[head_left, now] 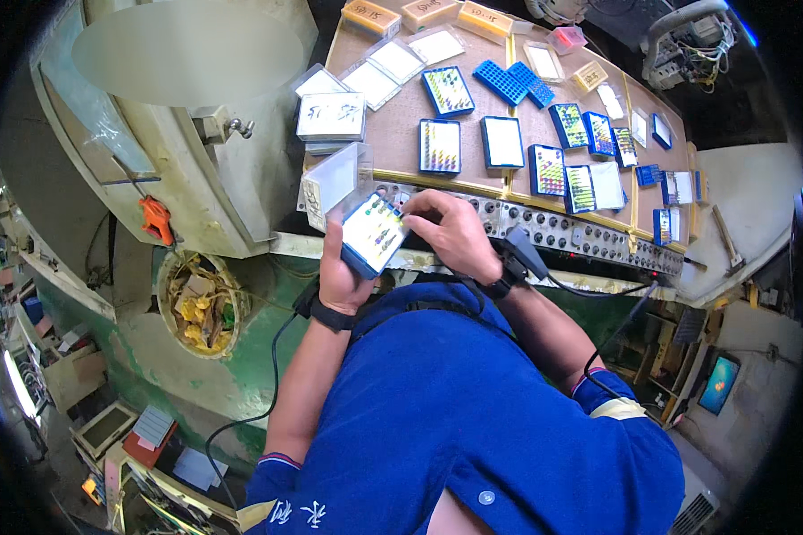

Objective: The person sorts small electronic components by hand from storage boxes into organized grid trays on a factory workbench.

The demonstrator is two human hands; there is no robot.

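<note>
My left hand [341,278] grips a small blue drill-bit box [375,236] from below and its left side, tilted in front of my waist. Its clear hinged lid [335,183] stands raised on the far left side. Inside, several thin bits with coloured collars stand in rows on a pale insert, with gaps between them. My right hand [455,234] is at the box's right edge, thumb and fingers pinched together close to the bits. Whatever is between those fingertips is too small to make out. Both wrists wear black straps with cables.
Beyond the box, a brown board [393,134] carries more bit boxes [440,145], blue perforated trays [501,82], clear lids [397,61] and yellow cartons [372,18]. A strip of round holders [544,223] runs along its near edge. Left are a beige machine housing [232,187] and a scrap-filled bin [201,312]; right, a hammer [727,239].
</note>
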